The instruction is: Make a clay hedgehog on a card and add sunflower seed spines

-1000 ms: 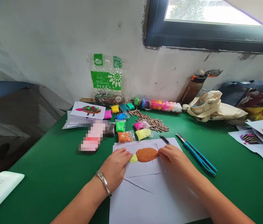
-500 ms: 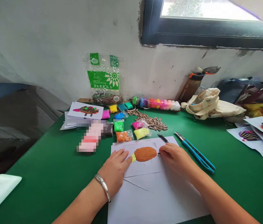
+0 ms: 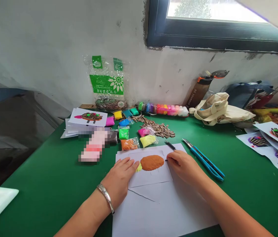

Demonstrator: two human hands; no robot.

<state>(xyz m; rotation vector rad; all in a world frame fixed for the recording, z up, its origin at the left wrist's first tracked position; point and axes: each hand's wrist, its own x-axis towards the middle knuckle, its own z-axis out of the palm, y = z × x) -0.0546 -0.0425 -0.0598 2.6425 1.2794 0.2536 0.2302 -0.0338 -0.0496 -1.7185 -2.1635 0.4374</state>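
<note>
My left hand (image 3: 119, 177) lies flat with its fingers stretched out on the white paper, its fingertips at a small yellow clay piece (image 3: 139, 167) that they partly cover. An orange-brown clay oval (image 3: 152, 162) sits pressed onto the drawing sheet (image 3: 139, 180), touching the yellow piece. Faint short lines show below the oval. At the oval's right end, my right hand (image 3: 184, 165) is closed in a pinch on a black pen (image 3: 170, 145); a dark tip shows at the fingertips, and the fingers hide the middle. Larger white paper (image 3: 163, 214) lies underneath.
A blue utility knife (image 3: 205, 161) lies right of my right hand. Beyond the paper are clay packets (image 3: 129, 144), loose sunflower seeds (image 3: 162, 128) and a seed bag (image 3: 108, 85). Finished pictures (image 3: 89, 117) are stacked at the left; others (image 3: 259, 141) lie right, near a cloth bag (image 3: 213, 110).
The whole view has shifted slightly to the left. Both hands keep nearly the same place on the paper, and the clay shapes look unchanged.
</note>
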